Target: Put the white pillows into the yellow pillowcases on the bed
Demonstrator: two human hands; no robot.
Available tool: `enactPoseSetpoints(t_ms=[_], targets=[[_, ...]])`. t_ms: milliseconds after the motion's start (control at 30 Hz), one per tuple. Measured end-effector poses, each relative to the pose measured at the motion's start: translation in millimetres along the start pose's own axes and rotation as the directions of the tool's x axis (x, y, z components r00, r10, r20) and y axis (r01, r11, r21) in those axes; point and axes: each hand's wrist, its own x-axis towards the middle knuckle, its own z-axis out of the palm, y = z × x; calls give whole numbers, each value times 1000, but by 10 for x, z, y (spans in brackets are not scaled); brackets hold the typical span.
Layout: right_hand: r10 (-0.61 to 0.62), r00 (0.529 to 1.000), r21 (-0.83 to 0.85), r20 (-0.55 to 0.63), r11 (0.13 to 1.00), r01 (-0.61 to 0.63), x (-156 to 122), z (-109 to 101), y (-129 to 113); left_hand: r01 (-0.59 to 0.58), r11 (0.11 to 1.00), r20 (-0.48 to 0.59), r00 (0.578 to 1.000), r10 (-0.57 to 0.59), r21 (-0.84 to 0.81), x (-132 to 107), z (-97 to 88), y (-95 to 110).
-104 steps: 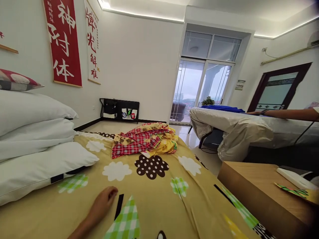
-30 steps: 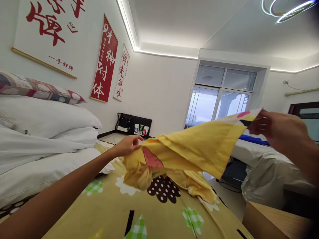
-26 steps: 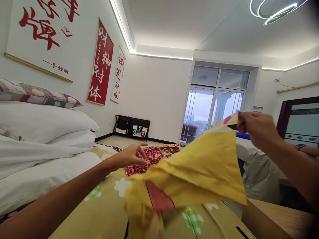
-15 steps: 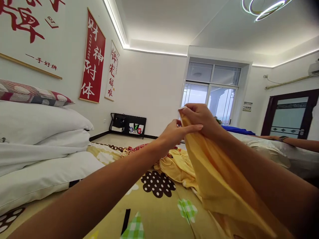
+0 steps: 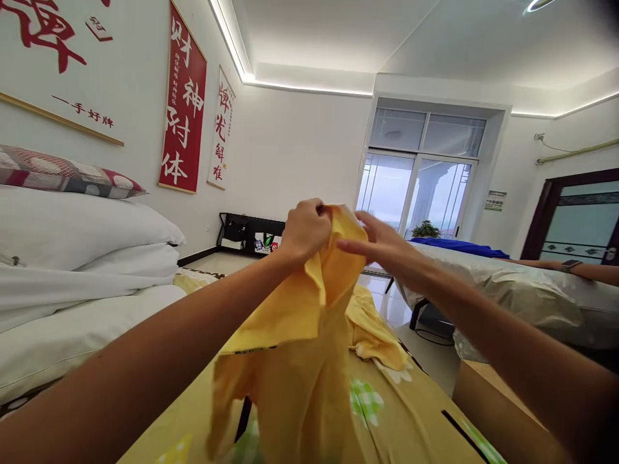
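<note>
Both forearms enter from the bottom corners and meet at frame centre. Yellow cloth [image 5: 309, 335] hangs in loose vertical folds in front of the camera, with its lower end blurred at the bottom edge and more of it lying bunched on the bed just behind. Beneath it is the bedspread [image 5: 406, 412], tan with green check and white flower patches. Wooden cabinet [image 5: 488, 406] stands just beside the bed on the right. Left hand [image 5: 305, 229] is a closed fist clamped over the cloth's top edge, holding it raised. Right hand [image 5: 382, 243] is just beside it, with fingers straight and slightly apart, not curled; the index tip touches the fabric near the top. Left of the bed is a stack of white pillows [image 5: 82, 258], with a patterned pillow [image 5: 62, 177] on top. Across the aisle on the right is a second bed [image 5: 503, 290] under a pale cover, with a blue sheet [image 5: 454, 246] on it; another person's arm [image 5: 575, 267], wearing a wrist watch, rests on that bed. On the left wall hang a red banner [image 5: 182, 103] and a white banner [image 5: 220, 129], both with characters. A black rack [image 5: 249, 232] sits on the floor against the far wall. Glass doors [image 5: 416, 193] are at the far end, with a potted plant [image 5: 425, 229] behind them. A dark-framed door [image 5: 570, 216] is at far right.
</note>
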Motion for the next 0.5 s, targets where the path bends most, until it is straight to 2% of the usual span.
enactPoseSetpoints(t_ms=[67,167,267,333,400,433,500], targets=[[-20,1000,59,23,998,18,-20,220,44,-172,964,-9,984,178,201,-8,-27,94],[55,996,-103,-73,993,-63,9,466,209,-372,787,82,920,384,492,-2,-124,181],[161,978,-380,-132,903,-200,59,538,453,-438,571,165,869,466,694,56,-320,136],[194,976,-564,-103,796,-218,72,503,613,-421,487,189,870,455,766,121,-487,36],[208,975,-716,-81,668,-202,78,424,740,-348,494,146,904,402,796,189,-640,-84],[208,974,-769,-93,606,-203,88,370,786,-296,541,103,928,357,787,219,-699,-141],[182,971,-828,-155,513,-229,132,232,841,-187,715,49,977,208,673,254,-764,-232]])
